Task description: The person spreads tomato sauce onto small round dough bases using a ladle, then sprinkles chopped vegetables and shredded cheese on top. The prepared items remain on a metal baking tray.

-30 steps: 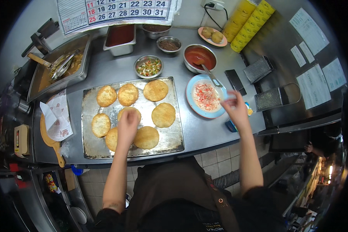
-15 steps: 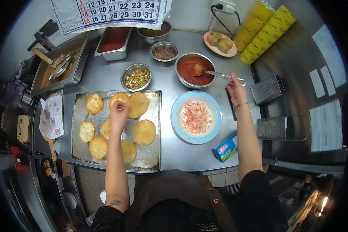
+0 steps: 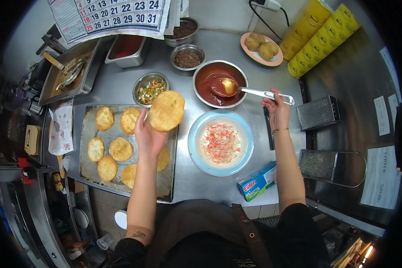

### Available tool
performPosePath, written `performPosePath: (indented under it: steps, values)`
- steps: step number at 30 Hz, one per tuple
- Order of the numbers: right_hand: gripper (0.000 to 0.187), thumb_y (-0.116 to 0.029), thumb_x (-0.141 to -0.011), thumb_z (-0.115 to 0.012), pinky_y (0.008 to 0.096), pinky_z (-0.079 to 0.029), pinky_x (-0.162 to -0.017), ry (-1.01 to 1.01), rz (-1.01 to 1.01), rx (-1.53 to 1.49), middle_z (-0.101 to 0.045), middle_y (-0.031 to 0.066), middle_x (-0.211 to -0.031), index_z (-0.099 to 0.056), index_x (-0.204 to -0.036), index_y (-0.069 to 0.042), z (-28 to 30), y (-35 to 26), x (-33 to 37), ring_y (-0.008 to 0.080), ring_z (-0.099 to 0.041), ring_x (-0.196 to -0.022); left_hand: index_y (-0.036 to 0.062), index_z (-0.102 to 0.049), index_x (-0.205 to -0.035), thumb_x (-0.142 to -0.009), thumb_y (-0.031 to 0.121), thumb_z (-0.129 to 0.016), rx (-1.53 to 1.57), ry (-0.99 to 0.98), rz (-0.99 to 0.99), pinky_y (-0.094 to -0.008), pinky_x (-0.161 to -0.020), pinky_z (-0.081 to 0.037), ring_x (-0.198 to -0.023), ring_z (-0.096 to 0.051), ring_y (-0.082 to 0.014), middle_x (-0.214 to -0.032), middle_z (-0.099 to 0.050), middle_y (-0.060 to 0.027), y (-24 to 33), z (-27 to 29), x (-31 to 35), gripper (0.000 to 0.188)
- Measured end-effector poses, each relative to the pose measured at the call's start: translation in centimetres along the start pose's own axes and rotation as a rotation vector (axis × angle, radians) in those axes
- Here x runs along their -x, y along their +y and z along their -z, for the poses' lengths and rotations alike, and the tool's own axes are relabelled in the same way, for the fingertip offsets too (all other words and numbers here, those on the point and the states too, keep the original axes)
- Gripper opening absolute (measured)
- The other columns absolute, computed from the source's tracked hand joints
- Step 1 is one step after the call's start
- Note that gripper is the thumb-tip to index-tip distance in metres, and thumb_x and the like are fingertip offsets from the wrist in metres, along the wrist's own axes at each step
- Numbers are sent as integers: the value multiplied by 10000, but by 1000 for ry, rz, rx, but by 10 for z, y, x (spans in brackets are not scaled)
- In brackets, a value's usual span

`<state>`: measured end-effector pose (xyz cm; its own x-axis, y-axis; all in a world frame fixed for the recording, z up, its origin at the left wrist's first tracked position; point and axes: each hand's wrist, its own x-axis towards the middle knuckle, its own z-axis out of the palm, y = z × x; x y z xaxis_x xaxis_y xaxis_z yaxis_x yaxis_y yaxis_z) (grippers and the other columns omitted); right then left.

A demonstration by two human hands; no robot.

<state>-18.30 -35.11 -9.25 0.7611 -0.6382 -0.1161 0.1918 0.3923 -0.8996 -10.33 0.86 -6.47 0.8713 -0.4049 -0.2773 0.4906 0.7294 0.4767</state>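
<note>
My left hand (image 3: pixel 151 136) holds a round golden flatbread (image 3: pixel 166 110) by its lower edge, raised above the right side of a metal baking tray (image 3: pixel 170 190). Several more flatbreads (image 3: pixel 120 148) lie on that tray. In my right hand (image 3: pixel 278 110) is the handle of a metal ladle (image 3: pixel 265 94). Its bowl rests in red sauce (image 3: pixel 210 81) inside a steel bowl (image 3: pixel 197 94). Between my hands sits a blue-rimmed plate (image 3: pixel 195 154) with chopped red-and-white pieces (image 3: pixel 219 142).
Behind the tray stand a bowl of diced vegetables (image 3: pixel 151 91), a bowl of dark crumbled filling (image 3: pixel 187 59) and a deep sauce pan (image 3: pixel 128 49). Potatoes (image 3: pixel 267 51) lie on a plate. Right are a box grater (image 3: pixel 318 113), a flat grater (image 3: pixel 318 164) and a blue box (image 3: pixel 257 182).
My left hand has picked a flatbread up off the tray and brought it toward the right. The ladle's bowl has shifted slightly in the sauce, still in my right hand.
</note>
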Motion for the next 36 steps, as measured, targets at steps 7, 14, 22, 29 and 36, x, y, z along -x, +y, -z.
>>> performPosePath:
  steps: [7, 14, 22, 29, 36]
  values:
    - [262, -150, -914, -478, 342, -545, -680, 24, 29, -176, -569, 135, -885, -475, -1088, 46, 9, -2, 2, 209, -620, -721, 46, -304, -1355, -879, 441, -417, 490, -139, 103, -447, -1096, -180, -1309, -286, -299, -1408, -317, -156, -40, -31, -28, 628]
    - [259, -153, -919, -474, 339, -548, -685, 25, 82, -139, -570, 129, -888, -475, -1083, 48, 9, -15, 3, 201, -622, -713, 34, -220, -1387, -903, 452, -301, 554, -247, 167, -562, -1091, -110, -1329, -211, -359, -1435, -226, -194, -70, -54, -9, 644]
    - [230, -145, -932, -447, 314, -541, -676, -137, 301, -83, -592, 119, -878, -490, -1080, 25, -32, -78, 39, 185, -631, -702, 8, -251, -1359, -924, 458, -306, 220, -246, 208, -528, -1053, -263, -1289, -298, -357, -1393, -297, -204, -59, -61, -43, 628]
    - [195, -116, -927, -459, 292, -532, -643, -408, 587, 253, -582, 118, -920, -520, -1032, 37, -81, -89, 84, 205, -636, -697, 16, -327, -1316, -955, 394, -257, 157, -279, 101, -485, -1041, -296, -1246, -372, -318, -1351, -375, -167, -64, -74, -58, 528]
    - [218, -137, -942, -421, 307, -517, -662, -271, 489, 172, -556, 106, -961, -495, -1070, 23, -72, -103, 75, 192, -621, -696, 15, -276, -1347, -953, 391, -264, 253, -293, 143, -505, -1068, -251, -1286, -305, -350, -1389, -311, -192, -70, -64, -53, 545]
